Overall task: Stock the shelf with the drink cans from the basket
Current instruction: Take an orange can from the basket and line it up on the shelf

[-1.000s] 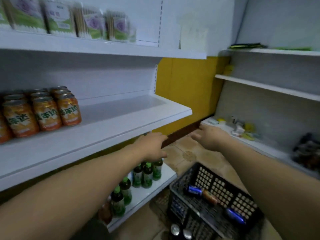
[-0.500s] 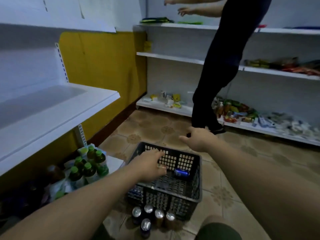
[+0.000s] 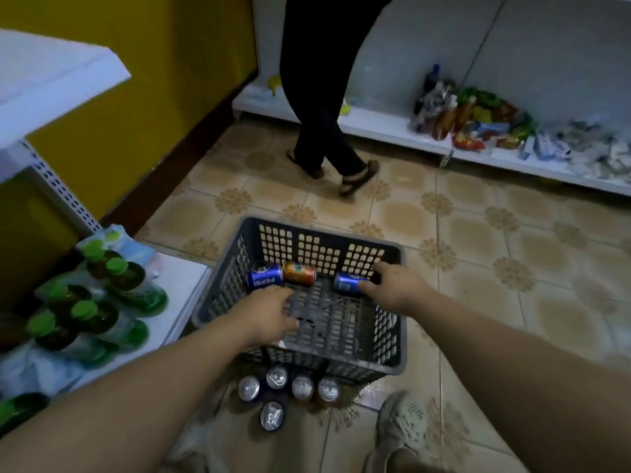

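Observation:
A dark plastic basket [image 3: 392, 322] stands on the tiled floor in front of me. Three cans lie on their sides along its far wall: a blue Pepsi can [image 3: 264, 276], an orange can [image 3: 299, 273] and a second blue can [image 3: 345, 282]. My left hand [image 3: 269, 314] reaches into the basket just short of the Pepsi can, its fingers relaxed and holding nothing. My right hand [image 3: 397, 285] curls its thumb and fingers round the right end of the second blue can. The white shelf board [image 3: 51, 76] juts out at the upper left.
Several upright cans [image 3: 278, 377] stand on the floor against the basket's near wall. Green-capped bottles [image 3: 102, 302] crowd the low shelf on the left. Another person's legs [image 3: 321, 131] stand beyond the basket, by a low shelf of packets [image 3: 478, 131]. My shoe [image 3: 403, 425] is at bottom right.
My view swung from the shelf down to the floor basket. Both hands dropped into the basket; the right one reached the blue can, the left came close to the Pepsi can.

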`<action>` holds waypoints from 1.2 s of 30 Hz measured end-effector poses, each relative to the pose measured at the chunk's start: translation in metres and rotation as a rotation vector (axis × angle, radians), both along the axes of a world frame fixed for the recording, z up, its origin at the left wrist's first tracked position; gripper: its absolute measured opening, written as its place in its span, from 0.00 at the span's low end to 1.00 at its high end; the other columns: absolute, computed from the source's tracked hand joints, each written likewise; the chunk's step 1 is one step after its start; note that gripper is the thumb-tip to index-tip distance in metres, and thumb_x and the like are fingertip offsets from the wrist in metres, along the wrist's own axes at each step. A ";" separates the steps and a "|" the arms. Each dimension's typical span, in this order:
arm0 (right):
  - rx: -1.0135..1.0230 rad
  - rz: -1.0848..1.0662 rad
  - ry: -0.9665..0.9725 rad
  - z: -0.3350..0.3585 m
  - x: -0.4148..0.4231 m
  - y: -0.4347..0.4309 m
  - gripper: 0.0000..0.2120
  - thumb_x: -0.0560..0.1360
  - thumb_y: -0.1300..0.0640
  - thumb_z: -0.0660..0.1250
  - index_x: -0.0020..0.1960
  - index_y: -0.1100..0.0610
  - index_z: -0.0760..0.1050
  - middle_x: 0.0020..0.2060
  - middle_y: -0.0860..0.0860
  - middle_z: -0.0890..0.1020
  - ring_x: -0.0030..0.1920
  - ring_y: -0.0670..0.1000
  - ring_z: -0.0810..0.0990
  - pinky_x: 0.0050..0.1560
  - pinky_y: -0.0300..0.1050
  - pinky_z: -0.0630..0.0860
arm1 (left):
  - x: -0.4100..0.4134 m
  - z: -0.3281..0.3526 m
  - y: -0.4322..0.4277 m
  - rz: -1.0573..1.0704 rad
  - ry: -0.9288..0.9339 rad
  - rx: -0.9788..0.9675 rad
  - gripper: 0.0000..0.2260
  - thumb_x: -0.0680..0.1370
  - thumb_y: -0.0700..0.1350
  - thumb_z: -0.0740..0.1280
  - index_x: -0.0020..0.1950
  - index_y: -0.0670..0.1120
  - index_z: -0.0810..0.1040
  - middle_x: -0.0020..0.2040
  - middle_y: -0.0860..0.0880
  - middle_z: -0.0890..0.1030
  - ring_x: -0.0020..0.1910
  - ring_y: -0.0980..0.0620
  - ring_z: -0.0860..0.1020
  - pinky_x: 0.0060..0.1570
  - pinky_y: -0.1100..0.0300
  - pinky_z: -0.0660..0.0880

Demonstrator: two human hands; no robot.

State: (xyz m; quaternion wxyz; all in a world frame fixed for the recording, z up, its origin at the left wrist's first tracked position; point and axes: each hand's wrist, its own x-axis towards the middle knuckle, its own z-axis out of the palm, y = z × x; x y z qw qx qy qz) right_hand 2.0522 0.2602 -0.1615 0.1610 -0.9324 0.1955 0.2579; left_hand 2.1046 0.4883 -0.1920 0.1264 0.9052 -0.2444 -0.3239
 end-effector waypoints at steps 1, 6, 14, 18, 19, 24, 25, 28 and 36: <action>0.018 -0.001 0.020 -0.016 0.012 -0.005 0.34 0.80 0.38 0.54 0.78 0.57 0.54 0.75 0.56 0.63 0.71 0.57 0.66 0.65 0.47 0.67 | 0.013 -0.015 -0.005 0.015 0.013 0.000 0.30 0.77 0.56 0.66 0.75 0.49 0.61 0.74 0.48 0.64 0.70 0.47 0.66 0.67 0.54 0.66; 0.077 0.015 0.041 -0.107 0.081 -0.021 0.33 0.80 0.39 0.55 0.78 0.58 0.54 0.76 0.56 0.61 0.73 0.58 0.63 0.69 0.49 0.63 | 0.070 -0.107 -0.024 0.090 0.069 -0.007 0.29 0.77 0.55 0.66 0.75 0.52 0.61 0.72 0.48 0.66 0.68 0.47 0.68 0.64 0.54 0.67; 0.156 0.007 -0.019 -0.269 0.180 -0.008 0.26 0.78 0.43 0.64 0.70 0.56 0.66 0.65 0.58 0.73 0.62 0.58 0.73 0.61 0.51 0.71 | 0.150 -0.257 -0.026 0.124 0.134 0.041 0.25 0.76 0.54 0.67 0.71 0.49 0.68 0.68 0.47 0.70 0.64 0.46 0.70 0.64 0.53 0.68; 0.155 0.030 -0.076 -0.333 0.207 0.008 0.32 0.76 0.47 0.67 0.74 0.56 0.60 0.69 0.57 0.67 0.67 0.58 0.69 0.67 0.52 0.66 | 0.174 -0.308 -0.026 0.222 0.177 -0.011 0.21 0.75 0.53 0.68 0.67 0.51 0.71 0.63 0.50 0.74 0.59 0.48 0.74 0.60 0.50 0.72; 0.147 0.041 -0.082 -0.346 0.211 0.011 0.35 0.75 0.47 0.68 0.76 0.55 0.56 0.72 0.56 0.64 0.69 0.59 0.67 0.69 0.53 0.65 | 0.177 -0.318 -0.026 0.229 0.188 -0.018 0.22 0.75 0.53 0.68 0.67 0.51 0.70 0.63 0.50 0.74 0.59 0.49 0.74 0.60 0.50 0.73; -0.071 0.056 -0.112 -0.386 0.212 0.024 0.41 0.70 0.43 0.72 0.74 0.55 0.56 0.68 0.58 0.63 0.67 0.60 0.64 0.65 0.56 0.67 | 0.184 -0.353 -0.022 0.246 0.196 -0.007 0.28 0.74 0.56 0.67 0.72 0.50 0.66 0.68 0.49 0.71 0.63 0.47 0.72 0.63 0.48 0.71; -0.070 0.039 -0.118 -0.389 0.211 0.027 0.39 0.70 0.44 0.73 0.72 0.55 0.59 0.67 0.58 0.64 0.66 0.60 0.65 0.64 0.56 0.68 | 0.183 -0.358 -0.019 0.267 0.207 -0.015 0.29 0.74 0.56 0.68 0.73 0.51 0.66 0.69 0.49 0.70 0.64 0.47 0.72 0.63 0.48 0.71; 0.206 -0.207 -0.072 -0.394 0.206 0.033 0.36 0.69 0.50 0.75 0.69 0.54 0.59 0.64 0.57 0.71 0.63 0.59 0.72 0.61 0.55 0.72 | 0.178 -0.363 -0.015 0.378 0.265 -0.040 0.32 0.74 0.55 0.68 0.75 0.51 0.62 0.72 0.46 0.68 0.67 0.46 0.70 0.66 0.48 0.69; 0.585 -0.499 -0.181 -0.313 0.137 0.047 0.30 0.72 0.50 0.73 0.70 0.55 0.67 0.55 0.49 0.76 0.51 0.49 0.76 0.50 0.43 0.73 | 0.159 -0.283 -0.030 0.892 0.545 -0.413 0.31 0.77 0.53 0.67 0.76 0.56 0.56 0.66 0.49 0.72 0.60 0.47 0.74 0.62 0.45 0.72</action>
